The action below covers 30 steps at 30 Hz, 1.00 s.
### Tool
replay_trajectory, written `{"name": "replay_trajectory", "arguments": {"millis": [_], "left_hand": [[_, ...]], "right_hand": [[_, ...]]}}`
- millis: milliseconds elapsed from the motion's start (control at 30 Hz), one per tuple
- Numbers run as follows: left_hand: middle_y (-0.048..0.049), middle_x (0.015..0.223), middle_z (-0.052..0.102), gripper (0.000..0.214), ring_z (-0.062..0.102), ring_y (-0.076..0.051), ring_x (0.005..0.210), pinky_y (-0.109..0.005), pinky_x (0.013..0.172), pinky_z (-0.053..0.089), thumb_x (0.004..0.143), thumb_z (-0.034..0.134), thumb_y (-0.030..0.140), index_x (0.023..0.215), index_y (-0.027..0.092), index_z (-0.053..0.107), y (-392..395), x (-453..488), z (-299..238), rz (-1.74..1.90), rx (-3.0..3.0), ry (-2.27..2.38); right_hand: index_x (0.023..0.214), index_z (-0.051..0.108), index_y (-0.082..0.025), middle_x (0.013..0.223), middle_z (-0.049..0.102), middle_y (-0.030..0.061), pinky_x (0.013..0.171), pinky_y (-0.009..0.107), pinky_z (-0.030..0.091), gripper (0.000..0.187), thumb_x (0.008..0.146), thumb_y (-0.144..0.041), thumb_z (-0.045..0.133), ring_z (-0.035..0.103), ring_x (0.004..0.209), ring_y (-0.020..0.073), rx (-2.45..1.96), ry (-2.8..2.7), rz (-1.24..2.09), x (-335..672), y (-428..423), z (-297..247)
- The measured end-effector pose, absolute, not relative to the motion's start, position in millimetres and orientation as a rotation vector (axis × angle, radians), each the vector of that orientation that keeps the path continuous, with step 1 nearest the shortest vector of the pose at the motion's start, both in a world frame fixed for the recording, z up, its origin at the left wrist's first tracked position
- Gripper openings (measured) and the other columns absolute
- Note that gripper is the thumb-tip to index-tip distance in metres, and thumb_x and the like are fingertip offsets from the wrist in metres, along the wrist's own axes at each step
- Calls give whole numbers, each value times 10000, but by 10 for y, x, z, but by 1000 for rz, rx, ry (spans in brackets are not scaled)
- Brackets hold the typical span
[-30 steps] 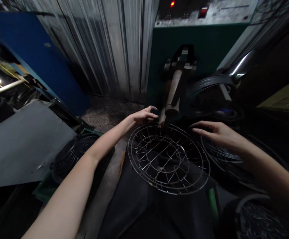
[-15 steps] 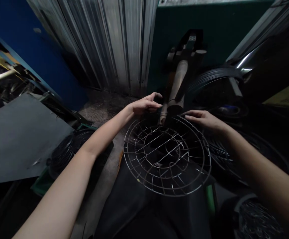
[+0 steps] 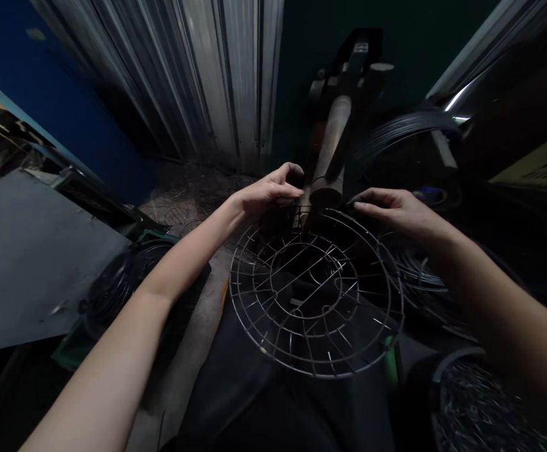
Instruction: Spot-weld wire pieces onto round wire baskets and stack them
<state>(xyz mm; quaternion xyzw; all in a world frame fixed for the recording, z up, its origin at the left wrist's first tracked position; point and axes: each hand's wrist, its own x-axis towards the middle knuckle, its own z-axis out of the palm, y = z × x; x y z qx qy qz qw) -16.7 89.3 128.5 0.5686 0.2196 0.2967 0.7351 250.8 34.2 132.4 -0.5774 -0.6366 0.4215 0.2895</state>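
Observation:
A round wire basket or rack, made of several rings joined by short wires, sits over my dark-clad lap. Its far edge lies below a thick metal cylinder of a machine. My left hand is just left of the cylinder's lower end, above the far rim. Its index finger and thumb are apart, with no object visible between them. To the right of the cylinder is my right hand, thumb and index finger pinched near the rim. Whatever its dark fingertips hold, if anything, cannot be made out.
At lower right stands a bucket of small metal pieces. Wire coils lie at right, and a black coil rests in a green crate at left. A grey panel slopes at far left. Corrugated sheet metal stands behind.
My right hand has lifted slightly away from the rim, its fingers more curled. The basket has turned or tilted a little. The view has shifted slightly, and my left hand keeps nearly the same pose.

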Motion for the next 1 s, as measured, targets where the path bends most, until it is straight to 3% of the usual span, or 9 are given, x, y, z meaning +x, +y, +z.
{"name": "replay_trajectory", "arguments": {"millis": [233,433,667,1000], "left_hand": [[123,526,271,370,255,-9,372,-170,427,107,683,643,79,944,203,412,978,-179,1185,700,1147,546],[121,533,254,395,239,-3,379,-173,437,92,675,667,102,943,207,397,911,-205,1192,729,1161,548],[119,502,321,381,262,-20,398,-185,445,119,691,661,126,960,206,403,893,-211,1277,654,1285,448],[119,493,293,414,242,-21,401,-180,465,110,639,690,147,950,200,422,1104,-106,1267,576,1290,435]], "right_hand": [[928,640,-173,807,640,21,678,287,468,501,637,-571,731,568,724,152,-1643,-1605,1228,2553,164,1381],[913,655,-174,878,657,37,804,297,469,484,609,-537,756,579,795,152,-1612,-1561,1113,2705,156,1278],[884,668,-199,793,655,12,738,334,501,490,584,-578,745,592,733,171,-1593,-1559,1133,2546,248,1161],[872,693,-211,892,695,25,884,380,485,482,601,-609,732,626,891,221,-1483,-1789,1150,2415,390,1377]]}}
